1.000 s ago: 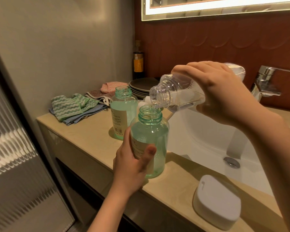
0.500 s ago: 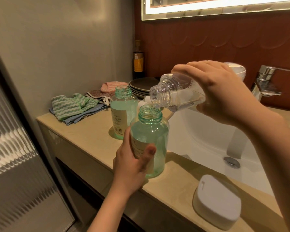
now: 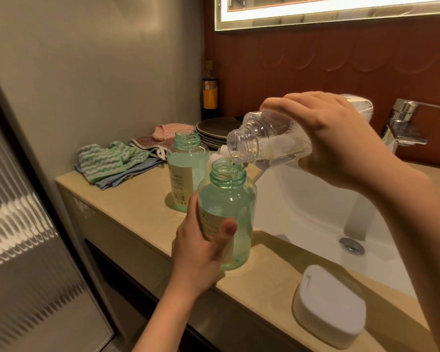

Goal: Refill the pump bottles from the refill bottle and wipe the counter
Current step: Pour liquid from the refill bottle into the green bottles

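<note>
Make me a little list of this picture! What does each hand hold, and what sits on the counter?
left hand: grips the near green see-through bottle, upright on the beige counter
right hand: holds the clear plastic refill bottle tipped, mouth just above the near bottle's open neck
far green see-through bottle: open, upright, untouched behind
striped green cloth: heaped at the counter's left end
white lidded box: on the front edge beside the white sink

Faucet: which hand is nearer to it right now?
Right. The right hand, tilting the clear refill bottle, is close beside the faucet. The left hand grips the near green bottle at the front edge of the counter, well farther from it.
</note>
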A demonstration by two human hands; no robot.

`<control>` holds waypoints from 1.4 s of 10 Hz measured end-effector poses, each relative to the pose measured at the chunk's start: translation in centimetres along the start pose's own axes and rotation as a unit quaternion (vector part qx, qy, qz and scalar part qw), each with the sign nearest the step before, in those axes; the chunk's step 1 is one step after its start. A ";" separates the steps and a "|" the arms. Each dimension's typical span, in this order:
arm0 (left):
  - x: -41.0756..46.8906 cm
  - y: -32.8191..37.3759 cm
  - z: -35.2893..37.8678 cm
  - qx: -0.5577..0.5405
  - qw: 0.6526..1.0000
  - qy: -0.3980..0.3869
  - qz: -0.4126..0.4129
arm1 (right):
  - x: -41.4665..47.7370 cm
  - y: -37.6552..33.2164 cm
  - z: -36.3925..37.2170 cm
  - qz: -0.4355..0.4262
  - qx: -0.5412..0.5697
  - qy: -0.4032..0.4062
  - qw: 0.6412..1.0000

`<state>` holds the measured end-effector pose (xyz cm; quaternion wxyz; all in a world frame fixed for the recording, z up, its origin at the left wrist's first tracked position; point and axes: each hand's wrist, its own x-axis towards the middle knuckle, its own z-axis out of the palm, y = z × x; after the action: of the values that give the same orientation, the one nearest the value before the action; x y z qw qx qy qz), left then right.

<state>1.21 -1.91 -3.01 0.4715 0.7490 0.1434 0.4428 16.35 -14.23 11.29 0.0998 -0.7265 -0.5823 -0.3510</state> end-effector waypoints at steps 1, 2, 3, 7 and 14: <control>0.0 0.0 0.0 0.004 1.000 -0.002 0.001 | 0.0 0.0 0.0 0.001 0.001 0.000 1.000; -0.1 0.0 0.0 0.005 1.000 -0.001 0.002 | 0.1 0.0 0.0 0.001 0.002 0.002 1.000; -0.1 -0.1 0.0 0.006 1.000 -0.001 -0.001 | 0.0 0.0 0.0 0.001 0.004 0.001 1.000; 0.0 -0.1 0.0 0.001 1.000 -0.001 -0.007 | 0.0 0.0 0.0 0.003 0.005 0.001 1.000; -0.1 0.1 -0.1 0.002 1.000 -0.006 0.000 | 0.1 0.1 0.1 -0.003 -0.003 0.010 1.000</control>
<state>1.07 -1.90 -2.96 0.4708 0.7527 0.1413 0.4380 16.53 -14.16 11.29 0.1022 -0.7213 -0.5828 -0.3600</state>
